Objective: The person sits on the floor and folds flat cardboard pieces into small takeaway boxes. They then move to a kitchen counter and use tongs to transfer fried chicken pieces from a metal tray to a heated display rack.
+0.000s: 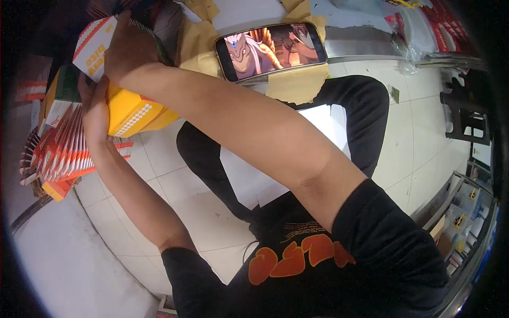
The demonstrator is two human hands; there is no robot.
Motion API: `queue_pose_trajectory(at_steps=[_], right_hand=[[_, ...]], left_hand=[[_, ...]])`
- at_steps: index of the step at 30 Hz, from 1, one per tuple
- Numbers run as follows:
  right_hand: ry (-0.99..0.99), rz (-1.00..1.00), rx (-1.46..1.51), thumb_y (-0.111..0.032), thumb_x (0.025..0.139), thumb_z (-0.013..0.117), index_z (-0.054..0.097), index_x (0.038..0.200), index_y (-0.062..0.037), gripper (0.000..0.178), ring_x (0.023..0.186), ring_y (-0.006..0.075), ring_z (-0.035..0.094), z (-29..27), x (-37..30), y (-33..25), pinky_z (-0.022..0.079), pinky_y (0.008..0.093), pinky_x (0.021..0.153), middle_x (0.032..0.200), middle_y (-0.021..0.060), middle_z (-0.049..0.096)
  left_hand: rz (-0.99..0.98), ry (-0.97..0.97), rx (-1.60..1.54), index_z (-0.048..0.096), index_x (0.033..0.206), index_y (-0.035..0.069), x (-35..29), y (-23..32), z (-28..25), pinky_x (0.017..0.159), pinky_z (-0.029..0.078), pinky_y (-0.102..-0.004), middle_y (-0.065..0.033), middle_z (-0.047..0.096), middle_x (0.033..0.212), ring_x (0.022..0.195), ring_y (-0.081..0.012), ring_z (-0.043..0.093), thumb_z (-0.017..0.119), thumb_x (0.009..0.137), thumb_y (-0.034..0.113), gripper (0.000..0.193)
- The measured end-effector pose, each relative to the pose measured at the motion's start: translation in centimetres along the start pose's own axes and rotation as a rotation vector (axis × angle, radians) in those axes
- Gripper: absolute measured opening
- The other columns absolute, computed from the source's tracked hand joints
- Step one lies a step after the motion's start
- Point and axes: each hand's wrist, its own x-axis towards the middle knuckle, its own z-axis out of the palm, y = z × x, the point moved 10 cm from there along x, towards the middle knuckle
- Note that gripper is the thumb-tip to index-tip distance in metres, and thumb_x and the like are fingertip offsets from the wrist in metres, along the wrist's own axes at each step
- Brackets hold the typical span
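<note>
Yellow cardboard dominates the head view: a folded yellow carton (132,114) with a white checkered edge sits at upper left, and it serves as the landmark here. The left hand (95,114) presses flat against the carton's left side, fingers stretched upward along it, so its grip is an open palm steadying the box rather than a closed fist. The right hand (127,50) crosses over from the right, its forearm running diagonally through the view, and lies on top of the carton where a white and orange flap (94,45) stands up just above it; its fingers curl over the far side, and how tightly that grip closes cannot be told from here.

Left of and below the carton, a fanned stack of flat carton blanks (61,151) in red, orange and white leans on its edges. Right of the carton, a smartphone (271,50) showing a cartoon lies propped on brown paper sheets (297,85). Below the carton stretch the white tiled floor (175,185) and the person's legs in black trousers (366,116). Far right of the carton, a dark stool (466,111) stands on the tiles.
</note>
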Motion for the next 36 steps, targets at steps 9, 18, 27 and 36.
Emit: queue_pose_trajectory(at_steps=[9, 18, 27, 36], right_hand=[[0.147, -0.085, -0.265, -0.026, 0.074, 0.069, 0.038, 0.134, 0.0097, 0.076, 0.114, 0.0335, 0.054, -2.5, -0.3, -1.4, 0.038, 0.0473, 0.098, 0.116, 0.022, 0.059], [0.217, -0.56, -0.462, -0.034, 0.074, 0.066, 0.058, 0.131, -0.0095, 0.063, 0.126, 0.0358, 0.042, 1.1, -1.8, -6.6, 0.026, 0.0564, 0.106, 0.132, 0.0216, 0.05], [-0.154, -0.162, -0.648, -0.029, 0.081, 0.061, 0.066, 0.119, -0.006, 0.044, 0.136, 0.0395, 0.038, 6.3, 1.9, -2.5, 0.029, 0.0568, 0.107, 0.14, 0.0241, 0.048], [-0.651, -0.235, -0.344, -0.028, 0.08, 0.062, 0.068, 0.109, -0.0044, 0.038, 0.129, 0.0364, 0.046, 4.0, -1.9, -6.3, 0.037, 0.0484, 0.103, 0.128, 0.0219, 0.057]], left_hand=[[0.13, -0.077, 0.567, 0.034, 0.147, -0.001, -0.6, 1.3, 1.0, 0.104, 0.037, -0.0307, -0.0225, 0.051, 0.138, 0.126, -0.0225, 0.049, 0.053, 0.098, 0.03, 0.061], [-0.004, -0.072, 0.561, 0.044, 0.139, -0.002, -1.7, -1.2, 0.5, 0.1, 0.039, -0.0353, -0.024, 0.054, 0.135, 0.125, -0.0343, 0.052, 0.045, 0.099, 0.039, 0.057], [0.116, -0.062, 0.962, 0.05, 0.133, 0.006, -0.2, -2.0, 0.1, 0.099, 0.039, -0.0447, -0.0279, 0.054, 0.129, 0.121, -0.0481, 0.048, 0.037, 0.098, 0.048, 0.056], [0.118, -0.147, 0.946, 0.049, 0.133, 0.003, -0.5, -3.0, -1.3, 0.1, 0.039, -0.0421, -0.0239, 0.055, 0.132, 0.121, -0.0403, 0.053, 0.053, 0.092, 0.047, 0.061]])
